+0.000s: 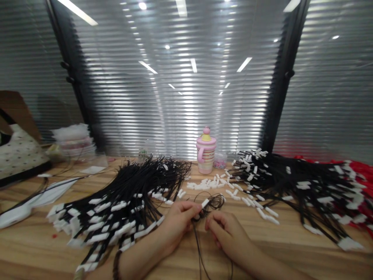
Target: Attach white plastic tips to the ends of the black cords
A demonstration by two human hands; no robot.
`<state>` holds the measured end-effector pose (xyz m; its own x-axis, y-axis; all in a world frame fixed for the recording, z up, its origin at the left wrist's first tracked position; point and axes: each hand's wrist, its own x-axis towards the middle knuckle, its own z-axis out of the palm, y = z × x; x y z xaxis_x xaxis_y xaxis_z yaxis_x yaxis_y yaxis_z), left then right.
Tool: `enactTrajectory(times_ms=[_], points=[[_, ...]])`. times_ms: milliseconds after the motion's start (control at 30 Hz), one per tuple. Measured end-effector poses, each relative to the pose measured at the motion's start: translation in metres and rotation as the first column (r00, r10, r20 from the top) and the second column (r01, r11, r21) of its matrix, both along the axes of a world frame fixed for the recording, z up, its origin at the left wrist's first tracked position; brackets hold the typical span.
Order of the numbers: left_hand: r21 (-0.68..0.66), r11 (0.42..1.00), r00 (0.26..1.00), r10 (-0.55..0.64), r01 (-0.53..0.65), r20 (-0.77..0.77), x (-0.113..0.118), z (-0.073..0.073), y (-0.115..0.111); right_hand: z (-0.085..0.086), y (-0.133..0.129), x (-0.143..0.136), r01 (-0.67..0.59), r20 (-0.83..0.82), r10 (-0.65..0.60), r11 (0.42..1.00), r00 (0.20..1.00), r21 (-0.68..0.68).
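Observation:
My left hand (179, 219) is closed in a pinch on a thin black cord, near the middle front of the table. A small white tube-like piece (205, 203) sits at its fingertips. Loose loops of black cord (217, 201) lie just beyond the fingers, and strands hang down between the hands toward the table's near edge. My right hand (225, 233) is a little apart to the right, its fingers curled in by the cord. What lies in those right fingers, if anything, is hidden.
Left lies a pile of black cords (136, 182) with white ends; right, another bundle (291, 175) beside red material (363, 175). Small white pieces (210, 182) are scattered mid-table. Behind stand a pink lidded cup (205, 153) and a small clear container (220, 160). A dotted bag (21, 155) sits far left.

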<state>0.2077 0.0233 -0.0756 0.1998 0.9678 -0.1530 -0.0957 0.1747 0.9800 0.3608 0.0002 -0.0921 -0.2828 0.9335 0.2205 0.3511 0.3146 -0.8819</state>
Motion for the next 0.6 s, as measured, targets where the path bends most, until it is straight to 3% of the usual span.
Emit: enactTrajectory(times_ms=[300,600], points=[[0.050,0.998,0.999,-0.029,0.031,-0.042,-0.0004,-0.0018,-0.0015,-0.0029,0.0012,-0.0008,-0.015,0.042,0.013,0.999,0.999,0.039],[0.036,0.999,1.000,-0.014,0.015,-0.007,0.0005,-0.0001,-0.0024,-0.0023,0.0041,0.0012,-0.044,-0.014,0.044,0.998,0.999,-0.036]])
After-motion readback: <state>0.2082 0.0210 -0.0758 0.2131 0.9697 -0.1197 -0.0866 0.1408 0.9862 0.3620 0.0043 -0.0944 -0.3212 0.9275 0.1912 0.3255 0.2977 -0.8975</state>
